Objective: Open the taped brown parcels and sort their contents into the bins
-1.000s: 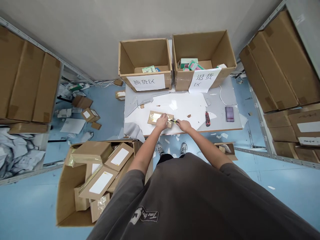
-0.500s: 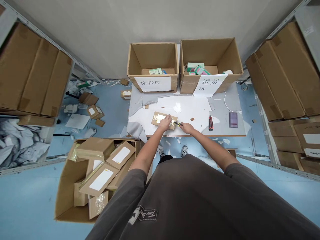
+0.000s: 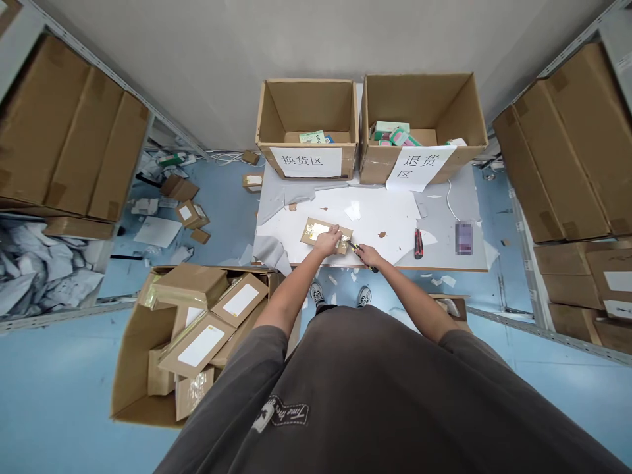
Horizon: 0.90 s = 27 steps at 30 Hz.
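A small taped cardboard box with a white label lies near the front edge of the white table. My left hand presses on the box from above and grips it. In my right hand is a black and yellow utility knife, its tip at the right end of the box. The fingers are closed around its handle. Farther right on the table lies a red and black utility knife, apart from both hands.
Two open cartons, left and right, stand at the table's back with paper signs and small packs inside. A large carton of parcels stands at lower left. Shelves with brown boxes flank both sides. A purple pixelated item lies at right.
The knife in my right hand has turned, so its handle end now shows below the hand. My left hand stays on the box. The whole view has shifted slightly.
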Motion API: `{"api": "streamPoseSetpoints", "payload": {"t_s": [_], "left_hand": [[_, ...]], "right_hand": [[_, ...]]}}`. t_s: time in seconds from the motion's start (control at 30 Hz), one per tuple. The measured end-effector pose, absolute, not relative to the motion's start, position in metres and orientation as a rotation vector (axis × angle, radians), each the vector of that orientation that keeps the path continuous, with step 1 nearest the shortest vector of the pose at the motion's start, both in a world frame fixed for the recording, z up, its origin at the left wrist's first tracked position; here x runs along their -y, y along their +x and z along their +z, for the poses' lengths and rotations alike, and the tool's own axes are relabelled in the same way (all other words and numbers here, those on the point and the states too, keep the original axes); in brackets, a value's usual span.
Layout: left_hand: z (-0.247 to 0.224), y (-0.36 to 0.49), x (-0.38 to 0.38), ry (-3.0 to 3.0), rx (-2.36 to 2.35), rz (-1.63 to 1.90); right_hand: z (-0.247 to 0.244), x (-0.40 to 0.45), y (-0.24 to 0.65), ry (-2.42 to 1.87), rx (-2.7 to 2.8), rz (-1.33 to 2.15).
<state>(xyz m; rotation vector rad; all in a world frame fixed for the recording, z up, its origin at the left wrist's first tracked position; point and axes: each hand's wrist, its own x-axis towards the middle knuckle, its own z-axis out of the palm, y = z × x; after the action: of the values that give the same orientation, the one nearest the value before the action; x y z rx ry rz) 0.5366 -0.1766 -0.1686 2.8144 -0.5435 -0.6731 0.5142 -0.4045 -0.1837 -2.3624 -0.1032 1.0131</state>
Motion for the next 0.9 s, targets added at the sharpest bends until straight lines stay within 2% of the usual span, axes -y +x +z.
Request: {"api": "streamPoseSetpoints", "payload": {"t_s": [0.17,0.5,0.8,0.9], "left_hand": [[-0.168,0.535,0.175,2.825,0.492,-0.673],[-0.167,0.543,0.179,2.835,0.476,-0.713],[-0.163,0.553,0.167,2.83,0.264,-0.571],[-0.164,0.566,0.17,2.857,0.338,-0.556]], "right_hand": [[-0.186,0.397,0.511,-2.543,0.152,0.921],[-0.188,0.397,0.489,-2.136,0.063,1.076],[-0.179,0.434,0.486,-2.273,-0.171,0.904],[-0.182,0.442,0.488,-2.254,-0.201,0.864]]}}
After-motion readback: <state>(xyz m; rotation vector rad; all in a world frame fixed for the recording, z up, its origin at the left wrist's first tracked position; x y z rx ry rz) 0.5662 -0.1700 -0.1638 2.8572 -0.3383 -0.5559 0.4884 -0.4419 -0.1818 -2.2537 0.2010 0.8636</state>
